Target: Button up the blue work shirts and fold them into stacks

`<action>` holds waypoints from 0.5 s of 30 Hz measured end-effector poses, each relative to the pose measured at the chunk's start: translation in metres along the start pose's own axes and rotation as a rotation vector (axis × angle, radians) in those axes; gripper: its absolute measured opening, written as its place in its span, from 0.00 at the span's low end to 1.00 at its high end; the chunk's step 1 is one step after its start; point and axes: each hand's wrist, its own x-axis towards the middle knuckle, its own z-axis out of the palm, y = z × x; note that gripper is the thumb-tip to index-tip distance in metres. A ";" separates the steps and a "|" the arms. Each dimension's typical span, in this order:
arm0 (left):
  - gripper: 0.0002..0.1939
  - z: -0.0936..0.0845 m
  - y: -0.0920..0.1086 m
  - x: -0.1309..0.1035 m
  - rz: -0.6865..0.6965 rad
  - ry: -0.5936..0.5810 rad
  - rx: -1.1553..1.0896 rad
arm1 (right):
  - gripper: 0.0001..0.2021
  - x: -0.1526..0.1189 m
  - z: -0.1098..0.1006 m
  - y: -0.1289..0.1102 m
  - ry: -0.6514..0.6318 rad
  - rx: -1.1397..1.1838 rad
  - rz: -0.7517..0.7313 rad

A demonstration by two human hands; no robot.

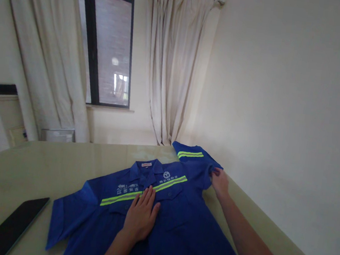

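Blue shirt [174,219] spread on the table [117,152]; I have the left hand [143,216] flat on its chest, fingers slightly apart, gripping nothing, while the right hand [219,181] pinches the cuff of the sleeve on that side

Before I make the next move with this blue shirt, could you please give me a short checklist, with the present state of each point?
1. Left hand flat on the front of the blue shirt: ok.
2. Right hand at the end of the right-side sleeve: ok, it holds the edge.
3. Left-side sleeve spread outward: ok.
4. Dark flat object beside the shirt, not on it: ok.
5. Striped blue cloth well apart from the shirt: not ok, it lies right behind the held sleeve.
6. Bottom hem straight: cannot tell, it is outside the picture.
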 end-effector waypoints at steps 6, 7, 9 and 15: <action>0.29 0.000 -0.013 0.021 0.035 0.017 0.007 | 0.23 -0.052 -0.004 -0.005 -0.006 0.080 -0.203; 0.29 -0.001 -0.016 0.025 0.043 0.010 0.008 | 0.22 -0.072 0.000 -0.011 -0.094 0.093 -0.361; 0.28 -0.002 -0.022 0.035 0.066 0.013 0.005 | 0.25 -0.109 0.006 -0.021 -0.307 0.050 -0.561; 0.26 -0.005 -0.043 0.043 0.009 0.083 0.022 | 0.36 -0.137 0.008 -0.004 -0.593 -0.154 -0.519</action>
